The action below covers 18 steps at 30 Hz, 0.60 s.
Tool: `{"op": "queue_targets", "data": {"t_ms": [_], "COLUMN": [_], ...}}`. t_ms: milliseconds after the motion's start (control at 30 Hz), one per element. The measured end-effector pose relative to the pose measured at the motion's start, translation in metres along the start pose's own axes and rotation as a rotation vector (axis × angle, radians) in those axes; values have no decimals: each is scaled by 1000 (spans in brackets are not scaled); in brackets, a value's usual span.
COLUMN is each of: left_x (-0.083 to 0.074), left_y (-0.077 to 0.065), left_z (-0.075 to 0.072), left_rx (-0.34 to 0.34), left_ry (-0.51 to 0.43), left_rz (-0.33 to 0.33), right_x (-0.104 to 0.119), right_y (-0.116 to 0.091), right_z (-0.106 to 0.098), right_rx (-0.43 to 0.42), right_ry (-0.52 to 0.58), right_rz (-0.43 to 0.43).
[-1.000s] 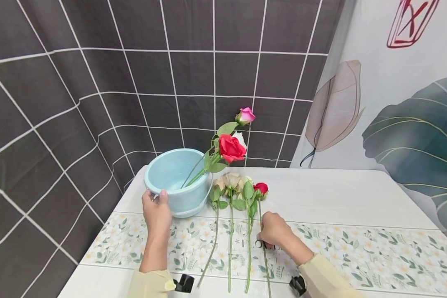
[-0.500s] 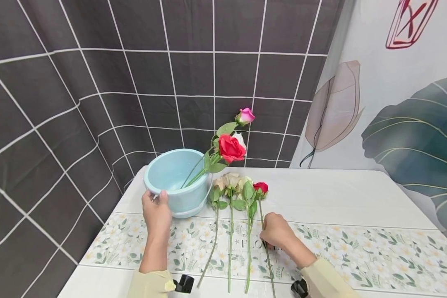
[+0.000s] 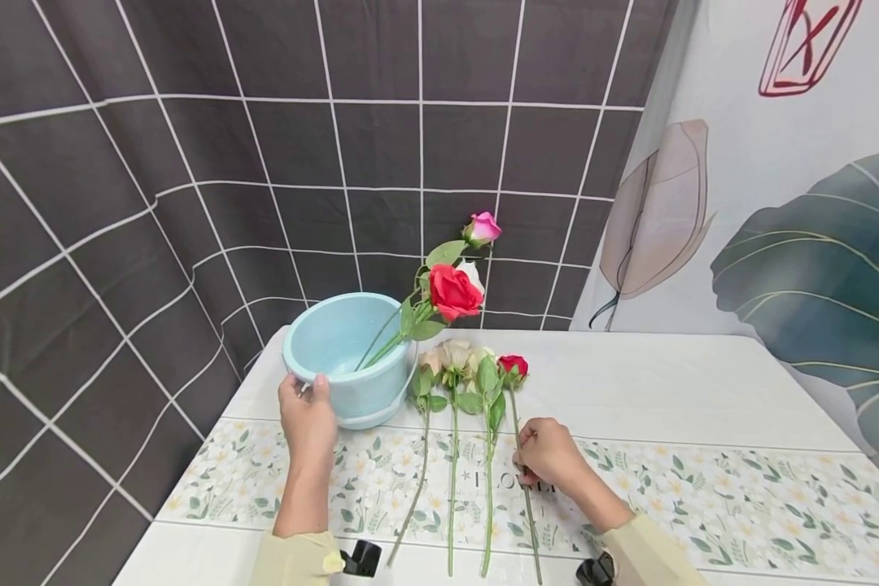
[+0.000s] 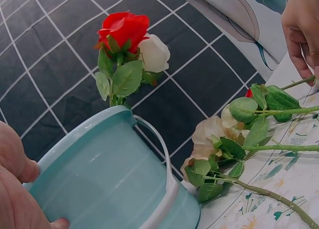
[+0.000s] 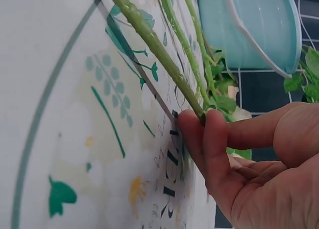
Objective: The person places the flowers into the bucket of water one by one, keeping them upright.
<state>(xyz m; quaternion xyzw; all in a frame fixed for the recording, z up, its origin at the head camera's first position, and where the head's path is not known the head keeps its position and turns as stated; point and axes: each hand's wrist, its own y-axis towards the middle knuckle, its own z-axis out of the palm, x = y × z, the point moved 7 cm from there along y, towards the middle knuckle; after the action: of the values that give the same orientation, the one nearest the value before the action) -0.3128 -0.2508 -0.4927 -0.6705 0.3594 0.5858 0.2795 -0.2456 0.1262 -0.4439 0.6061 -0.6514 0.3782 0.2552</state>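
The right hand is pinching the small red rose mid-stem at the row's right end on the table, a sound hold as it's probably handling light and springy, while the left hand is gripping the blue bucket's rim.

blue bucket, red rose, floral tablecloth

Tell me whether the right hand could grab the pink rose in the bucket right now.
Probably not straight away: the right hand pinches the lying red rose by its stem. If it let go, likely yes; the pink rose leans out above the bucket, its bloom uncovered.
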Motion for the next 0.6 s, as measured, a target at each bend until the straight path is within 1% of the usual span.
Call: {"op": "queue_targets", "data": {"t_ms": [67, 133, 167, 200, 267, 300, 333, 400, 433, 500, 533, 567, 600], "left_x": [-2, -8, -12, -20, -30, -36, -38, -36, -28, -18, -13, -14, -19], "left_y": [-2, -6, -9, -15, -23, -26, -27, -26, -20, -13, -10, -10, -14], "left_z": [0, -2, -3, -4, -6, -7, -7, -6, -5, -3, -2, -2, -3], "left_rx": [4, 12, 21, 44, 60, 81, 85, 82, 62, 58, 38, 38, 41], "left_ry": [-6, -12, -16, -40, -49, -70, -69, -68, -45, -38, -16, -16, -20], "left_rz": [1, -4, -10, -18, -31, -35, -40, -38, -34, -23, -19, -17, -22], "right_x": [-1, -2, -3, -4, -4, -5, -5, -6, -6, -7, -7, -7, -7], "right_y": [0, 0, 0, 0, 0, 1, 1, 1, 2, 2, 2, 2, 2], "right_z": [-2, -4, -5, -6, -9, -10, -11, -14, -15, -17, -17, -18, -19], "right_rx": [-4, -12, -17, -26, -38, -46, -53, -62, -65, -69, -67, -67, -71], "right_ry": [50, 85, 100, 118, 151, 165, 183, 218, 233, 262, 276, 283, 286], "right_rz": [11, 15, 16, 19, 23, 26, 27, 31, 32, 35, 35, 31, 28]}}
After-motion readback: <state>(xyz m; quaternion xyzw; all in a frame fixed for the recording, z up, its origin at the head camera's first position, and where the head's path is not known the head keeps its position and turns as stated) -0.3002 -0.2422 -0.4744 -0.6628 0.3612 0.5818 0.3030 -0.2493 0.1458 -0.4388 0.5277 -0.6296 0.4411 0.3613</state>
